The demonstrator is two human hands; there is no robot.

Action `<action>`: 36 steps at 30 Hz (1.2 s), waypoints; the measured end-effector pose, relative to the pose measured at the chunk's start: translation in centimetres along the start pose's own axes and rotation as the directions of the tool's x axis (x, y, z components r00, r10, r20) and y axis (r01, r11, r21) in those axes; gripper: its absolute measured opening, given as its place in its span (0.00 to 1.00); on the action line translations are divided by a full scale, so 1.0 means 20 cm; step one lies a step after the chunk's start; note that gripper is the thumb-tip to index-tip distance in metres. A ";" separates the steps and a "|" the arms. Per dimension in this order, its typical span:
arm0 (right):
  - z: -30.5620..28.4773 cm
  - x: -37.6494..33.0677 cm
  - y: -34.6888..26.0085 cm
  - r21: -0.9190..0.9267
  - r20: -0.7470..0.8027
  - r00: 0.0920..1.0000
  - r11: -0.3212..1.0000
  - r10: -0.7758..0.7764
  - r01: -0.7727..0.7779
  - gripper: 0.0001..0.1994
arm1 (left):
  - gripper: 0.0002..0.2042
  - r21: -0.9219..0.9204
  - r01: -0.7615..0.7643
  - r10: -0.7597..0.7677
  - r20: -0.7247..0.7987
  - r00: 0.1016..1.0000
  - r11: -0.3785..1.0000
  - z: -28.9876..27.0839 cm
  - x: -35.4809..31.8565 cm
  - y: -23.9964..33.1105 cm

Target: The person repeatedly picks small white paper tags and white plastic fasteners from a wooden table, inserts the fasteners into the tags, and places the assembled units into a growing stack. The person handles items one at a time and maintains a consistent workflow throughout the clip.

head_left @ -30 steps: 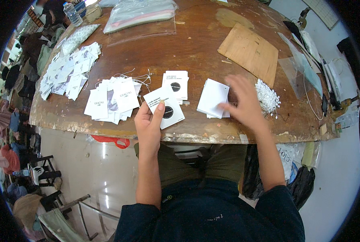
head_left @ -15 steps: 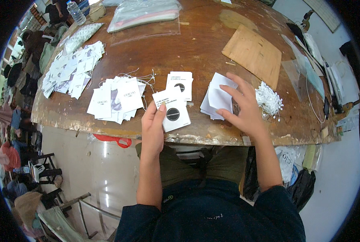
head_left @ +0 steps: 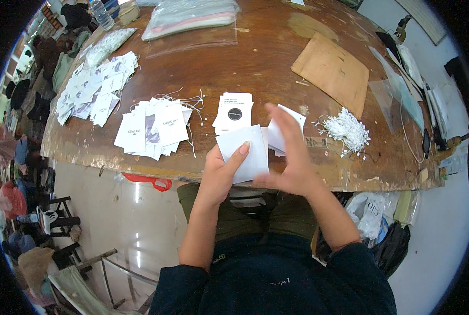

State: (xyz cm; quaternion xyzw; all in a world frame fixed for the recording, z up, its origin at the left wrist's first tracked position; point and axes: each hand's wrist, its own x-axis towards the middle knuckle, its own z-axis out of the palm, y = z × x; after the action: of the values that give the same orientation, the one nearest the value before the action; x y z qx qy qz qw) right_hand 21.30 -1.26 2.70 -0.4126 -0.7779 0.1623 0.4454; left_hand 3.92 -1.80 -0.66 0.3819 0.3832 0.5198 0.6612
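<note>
While the blank white card [head_left: 245, 155] sits just over the near edge of the wooden table [head_left: 266, 68], the left hand [head_left: 221, 176] pinches it, thumb across the face, fingers behind, so it stays tilted up toward the eyes. Right hand [head_left: 292, 157] is closed on a second white card [head_left: 283, 132], fingers upright, right beside the first one and overlapping it; looks like the two are being squared up edge to edge. Just behind them lies a small stack of printed tags [head_left: 234, 111] with a black dot, within easy reach. Right of the hands, a bundle of white strings [head_left: 347, 130]. Left, a fanned pile of finished tags with strings [head_left: 153, 128], and farther left a looser spread of more tags [head_left: 95, 86]. Brown cardboard sheet [head_left: 331, 71] and clear plastic bags [head_left: 190, 16] lie at the far side, out of the working zone.
</note>
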 end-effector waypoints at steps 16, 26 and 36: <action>0.10 -0.06 0.01 0.693 0.051 0.799 0.555 0.599 -0.461 0.08 | 0.16 0.147 -0.085 0.098 -0.080 0.992 0.985 0.03 -0.01 0.00; -0.20 -0.18 0.14 -0.485 -0.151 0.970 0.841 0.191 -0.241 0.10 | 0.16 0.180 -0.075 0.099 -0.128 0.987 0.981 0.02 -0.01 0.00; -0.54 -0.20 0.33 -0.758 -0.153 0.970 0.608 0.186 -0.236 0.11 | 0.16 0.189 -0.111 0.131 -0.096 0.987 0.976 0.01 -0.01 -0.01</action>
State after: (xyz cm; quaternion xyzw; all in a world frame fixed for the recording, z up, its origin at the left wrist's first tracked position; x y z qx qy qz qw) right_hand 34.70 -1.66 2.29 -0.6563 -0.7046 -0.1463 0.2266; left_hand 4.12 -2.09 -0.73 0.4350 0.4408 0.5414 0.5687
